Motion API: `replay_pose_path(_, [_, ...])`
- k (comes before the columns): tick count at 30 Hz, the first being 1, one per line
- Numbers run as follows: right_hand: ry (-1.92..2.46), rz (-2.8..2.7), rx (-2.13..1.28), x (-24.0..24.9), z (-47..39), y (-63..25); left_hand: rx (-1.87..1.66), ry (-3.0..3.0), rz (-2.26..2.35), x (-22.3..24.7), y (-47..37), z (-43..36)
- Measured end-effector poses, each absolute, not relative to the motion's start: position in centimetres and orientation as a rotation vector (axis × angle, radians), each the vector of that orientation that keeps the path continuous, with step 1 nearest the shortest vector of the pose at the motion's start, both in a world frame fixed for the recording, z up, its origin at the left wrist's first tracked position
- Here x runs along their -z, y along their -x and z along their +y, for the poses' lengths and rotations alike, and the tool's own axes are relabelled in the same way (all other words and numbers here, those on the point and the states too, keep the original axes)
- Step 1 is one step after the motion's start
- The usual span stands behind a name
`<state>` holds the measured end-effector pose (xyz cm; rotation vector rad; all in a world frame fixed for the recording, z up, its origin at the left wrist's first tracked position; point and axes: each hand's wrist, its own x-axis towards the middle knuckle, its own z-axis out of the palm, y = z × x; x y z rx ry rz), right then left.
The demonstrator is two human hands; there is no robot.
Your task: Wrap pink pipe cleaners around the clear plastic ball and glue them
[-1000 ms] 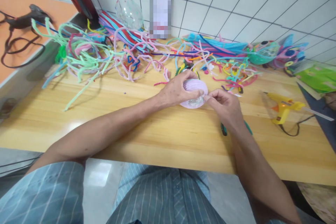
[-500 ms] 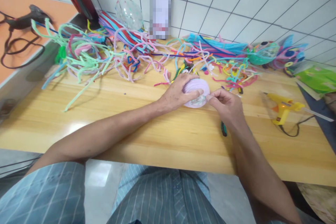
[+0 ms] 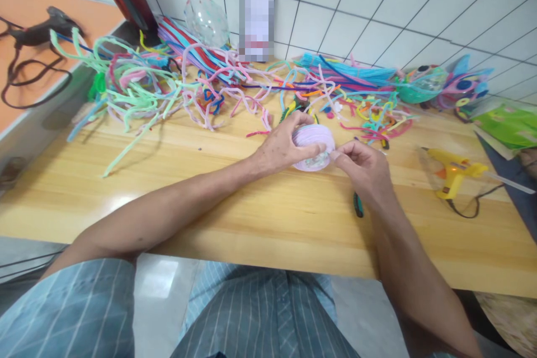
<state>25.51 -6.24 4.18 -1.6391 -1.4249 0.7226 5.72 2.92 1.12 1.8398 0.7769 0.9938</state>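
Note:
A round ball wrapped in coils of lilac pipe cleaner (image 3: 315, 134) is held above the wooden table, with a patch of clear, speckled surface showing near its lower side. My left hand (image 3: 285, 142) grips it from the left, thumb laid across the front. At its right edge, my right hand (image 3: 361, 165) has thumb and forefinger pinched together; what lies between those fingertips is too small to make out. A dark-green-handled tool (image 3: 358, 205) lies beside my right wrist, partly hidden.
Tangled pipe cleaners (image 3: 142, 89) and bundles of them (image 3: 352, 72) line the back. A clear ball (image 3: 206, 21), a phone (image 3: 257, 22) and a green decorated ball (image 3: 419, 86) stand by the tiled wall. At right lies a yellow glue gun (image 3: 455, 170); a black corded tool (image 3: 46, 28) is at left.
Both hands and the wrapped ball stay almost in place. My left hand has shifted very slightly on the ball.

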Motion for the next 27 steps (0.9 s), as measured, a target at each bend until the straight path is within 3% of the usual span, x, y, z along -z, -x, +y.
replay_pose_path(27, [1.647, -1.409, -0.743, -4.0, -6.2, -25.1, -0.990, -1.879, 0.782, -1.2, -5.6, 2.7])
